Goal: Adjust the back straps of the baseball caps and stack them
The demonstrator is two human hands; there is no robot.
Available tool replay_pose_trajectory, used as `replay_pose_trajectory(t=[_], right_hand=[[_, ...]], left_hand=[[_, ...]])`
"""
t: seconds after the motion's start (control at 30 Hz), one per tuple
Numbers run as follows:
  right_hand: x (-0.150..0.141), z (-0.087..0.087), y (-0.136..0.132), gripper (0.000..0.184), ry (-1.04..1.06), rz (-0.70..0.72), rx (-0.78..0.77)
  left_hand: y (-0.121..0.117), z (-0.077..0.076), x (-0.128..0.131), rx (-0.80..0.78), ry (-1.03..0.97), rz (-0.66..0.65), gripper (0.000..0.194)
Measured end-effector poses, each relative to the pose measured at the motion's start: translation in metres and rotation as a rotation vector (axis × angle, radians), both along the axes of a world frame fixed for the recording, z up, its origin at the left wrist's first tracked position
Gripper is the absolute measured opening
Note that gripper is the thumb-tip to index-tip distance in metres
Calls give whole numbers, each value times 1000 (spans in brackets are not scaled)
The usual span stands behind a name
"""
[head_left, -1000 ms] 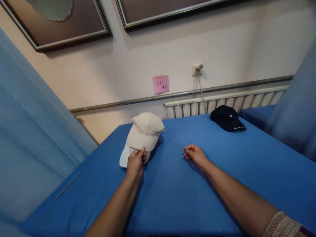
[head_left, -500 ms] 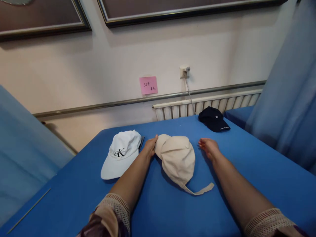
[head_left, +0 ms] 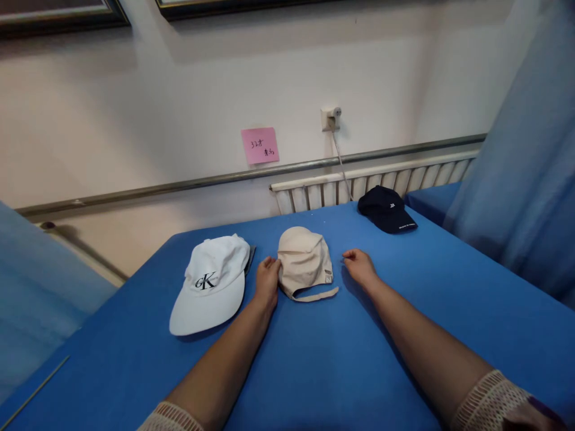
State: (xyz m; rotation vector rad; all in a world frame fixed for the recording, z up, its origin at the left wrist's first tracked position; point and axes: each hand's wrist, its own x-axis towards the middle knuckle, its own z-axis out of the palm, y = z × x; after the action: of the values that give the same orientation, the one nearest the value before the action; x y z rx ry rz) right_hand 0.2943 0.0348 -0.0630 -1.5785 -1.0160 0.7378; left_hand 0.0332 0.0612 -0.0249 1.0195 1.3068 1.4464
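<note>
A beige baseball cap (head_left: 303, 257) sits in the middle of the blue-covered table (head_left: 314, 365), its back opening and loose strap turned toward me. My left hand (head_left: 268, 280) is closed on the cap's left edge; its fingertips are partly hidden there. To the right of the cap, my right hand (head_left: 360, 267) hovers near the cloth, holding nothing, its fingers a little bent and apart. A white baseball cap (head_left: 211, 284) with black letters lies left of my left hand, brim toward me. Toward the far right edge rests a dark navy cap (head_left: 386, 209).
A thin stick (head_left: 38, 389) lies at the table's left edge. Behind the table are a radiator (head_left: 314, 193), a metal rail (head_left: 193, 181) and a plugged-in cord (head_left: 341, 161). Blue curtains (head_left: 516, 161) hang at both sides. A pink note (head_left: 259, 145) is on the wall.
My left hand took the beige cap off the white cap, moved it right and turned it so its strap faces me; it now sits on the table. My right hand has stayed nearby.
</note>
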Motion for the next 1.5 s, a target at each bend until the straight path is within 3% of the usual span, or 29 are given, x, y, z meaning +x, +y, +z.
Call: replay_pose_trajectory(t=[0.13,0.2,0.3,0.4,0.53,0.8,0.93,1.17,1.3,1.4,1.5], right_hand=[[-8,0,-8,14,-97,118,5],[-12,2,-15,12,-129,209,13],[-19,8,-26,10,-225,402,23],[-24,16,-36,12,-398,512,39],[-29,25,-44,13,-612,536,80],[-31,29,-44,9,-776,533,119],[-30,27,-42,12,-656,521,124],[-30,31,-39,25,-104,379,264],[-29,46,-43,33,137,328,331],[-31,56,-47,38,192,340,371],[-36,59,-51,37,206,389,362]], left_hand=[[-38,7,-12,93,444,95,49],[-56,16,-14,238,601,46,43],[-82,27,-9,434,771,-204,24],[-99,32,-2,531,952,-478,19],[-102,34,2,528,1113,-626,19],[-97,26,7,530,1156,-828,23],[-95,25,7,547,1174,-840,24],[-90,27,4,579,1204,-741,18],[-95,39,4,621,1041,-560,17],[-100,46,3,595,884,-414,19],[-100,47,2,535,760,-382,17]])
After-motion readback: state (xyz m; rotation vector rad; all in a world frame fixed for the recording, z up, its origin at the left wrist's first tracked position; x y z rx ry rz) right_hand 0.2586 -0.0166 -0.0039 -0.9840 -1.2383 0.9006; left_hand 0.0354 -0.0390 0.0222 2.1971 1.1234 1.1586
